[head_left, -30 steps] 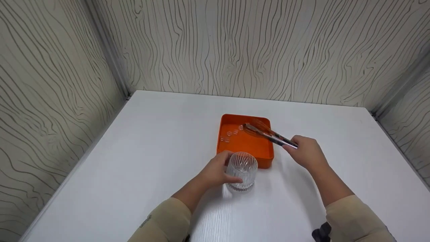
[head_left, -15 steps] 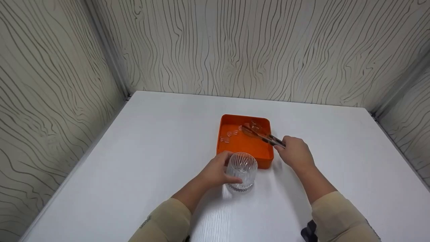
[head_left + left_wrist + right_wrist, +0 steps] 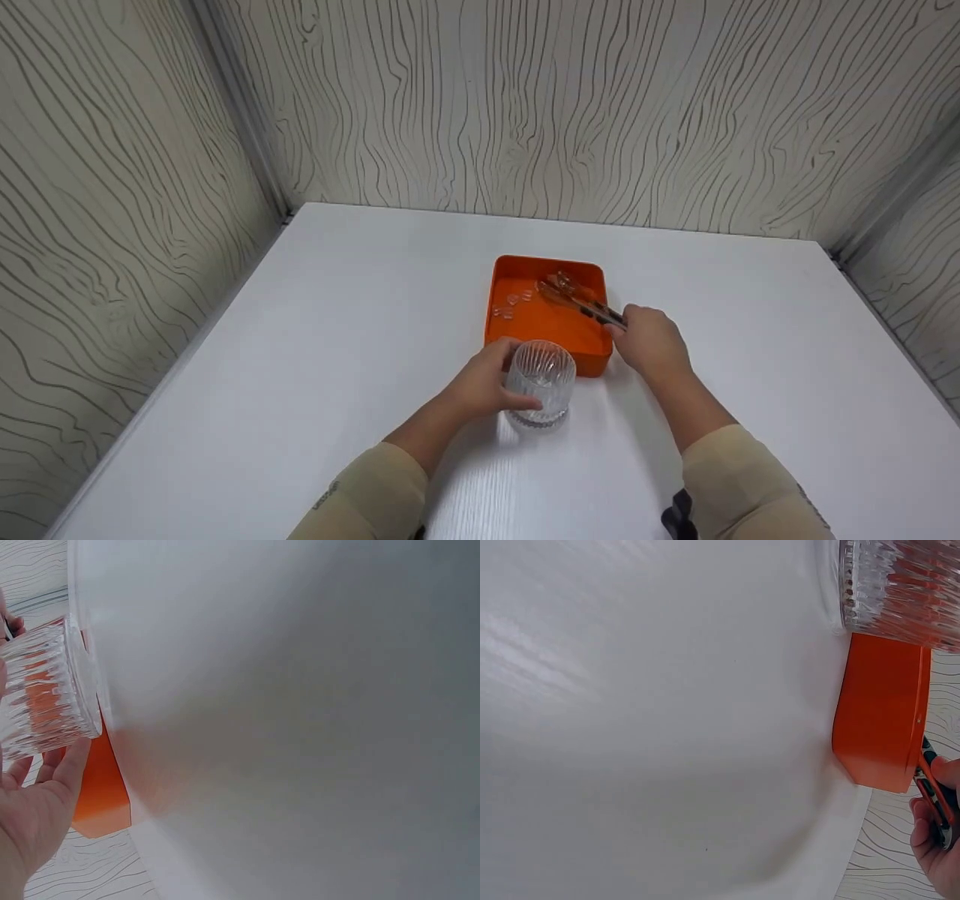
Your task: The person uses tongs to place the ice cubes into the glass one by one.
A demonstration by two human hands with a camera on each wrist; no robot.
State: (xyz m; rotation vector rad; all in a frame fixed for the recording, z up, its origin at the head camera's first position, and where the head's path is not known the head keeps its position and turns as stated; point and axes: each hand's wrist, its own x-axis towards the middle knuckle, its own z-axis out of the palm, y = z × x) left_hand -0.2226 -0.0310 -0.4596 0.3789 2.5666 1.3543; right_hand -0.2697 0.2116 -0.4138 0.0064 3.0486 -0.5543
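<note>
My left hand (image 3: 480,381) holds a clear ribbed drinking glass (image 3: 551,382) upright on the table, thumb on the near side and fingers round its left. In the left wrist view those fingers curve about the glass (image 3: 45,694). My right hand (image 3: 652,341) grips a pair of tongs (image 3: 592,307) by the handle end, at the right rim of an orange tray (image 3: 551,330). The tongs' heads are spread low inside the tray, near clear pieces at its back right. Several small clear pieces (image 3: 513,300) like ice cubes lie in the tray's left half.
The orange tray stands right behind the glass, its front wall (image 3: 881,712) close to it in the right wrist view. A white table (image 3: 337,322) carries everything. Wood-grain patterned panels (image 3: 480,105) enclose the table at the back and both sides.
My right hand has moved left and slightly down, bringing the tongs lower into the tray with their arms more spread. The left hand and the glass have stayed put.
</note>
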